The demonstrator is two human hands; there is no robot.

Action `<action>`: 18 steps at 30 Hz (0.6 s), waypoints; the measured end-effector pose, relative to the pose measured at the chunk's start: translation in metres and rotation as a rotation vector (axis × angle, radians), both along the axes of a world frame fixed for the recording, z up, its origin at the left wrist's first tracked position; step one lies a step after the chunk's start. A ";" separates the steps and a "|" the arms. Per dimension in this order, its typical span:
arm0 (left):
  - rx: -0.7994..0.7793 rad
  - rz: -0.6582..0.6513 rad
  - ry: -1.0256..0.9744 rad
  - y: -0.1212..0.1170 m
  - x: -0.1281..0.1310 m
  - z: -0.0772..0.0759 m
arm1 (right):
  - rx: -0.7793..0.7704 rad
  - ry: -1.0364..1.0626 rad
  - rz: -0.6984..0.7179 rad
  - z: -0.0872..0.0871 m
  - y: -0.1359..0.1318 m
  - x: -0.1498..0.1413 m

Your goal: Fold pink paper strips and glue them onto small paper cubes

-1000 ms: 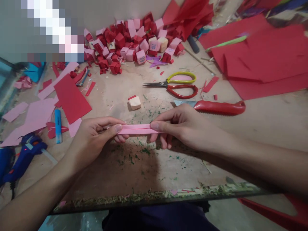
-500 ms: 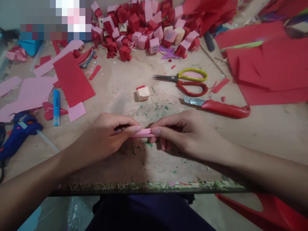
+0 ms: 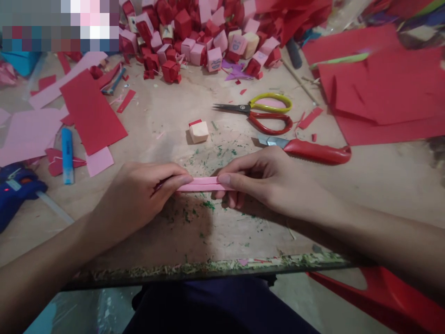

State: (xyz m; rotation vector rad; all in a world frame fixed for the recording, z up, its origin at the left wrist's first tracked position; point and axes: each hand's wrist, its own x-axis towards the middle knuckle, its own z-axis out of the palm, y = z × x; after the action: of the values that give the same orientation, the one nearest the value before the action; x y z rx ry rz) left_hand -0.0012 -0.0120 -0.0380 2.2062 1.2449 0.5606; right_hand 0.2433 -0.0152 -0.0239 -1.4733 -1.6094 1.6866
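Pink strip (image 3: 205, 183) looks folded lengthwise, not stuck to anything visible
Left hand (image 3: 135, 195) and right hand (image 3: 278, 188) both have fingers pinched on it, above the table (image 3: 163, 109). Pale block (image 3: 199, 132) beyond looks mostly unwrapped; loads of covered cubes (image 3: 214, 60) already piled at the back.

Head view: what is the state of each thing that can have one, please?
Pink strip: folded lengthwise, pinched by left hand and right hand
Scissors: blades closed
Red-handled knife: blade exposed
Glue gun: red light on, glue stick inserted
Blue marker: lying flat, cap unclear
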 end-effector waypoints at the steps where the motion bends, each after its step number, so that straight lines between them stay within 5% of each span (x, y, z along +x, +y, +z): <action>1: 0.000 0.011 0.002 0.000 0.000 0.000 | 0.003 -0.008 0.007 0.000 0.000 0.001; 18: 0.051 0.023 0.081 0.005 0.000 0.000 | 0.096 -0.004 0.036 -0.005 0.008 0.007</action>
State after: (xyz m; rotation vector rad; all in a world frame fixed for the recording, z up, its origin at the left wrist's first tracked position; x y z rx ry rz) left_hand -0.0016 -0.0073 -0.0379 2.2800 1.3124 0.5215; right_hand 0.2504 -0.0076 -0.0291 -1.4104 -1.7042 1.6029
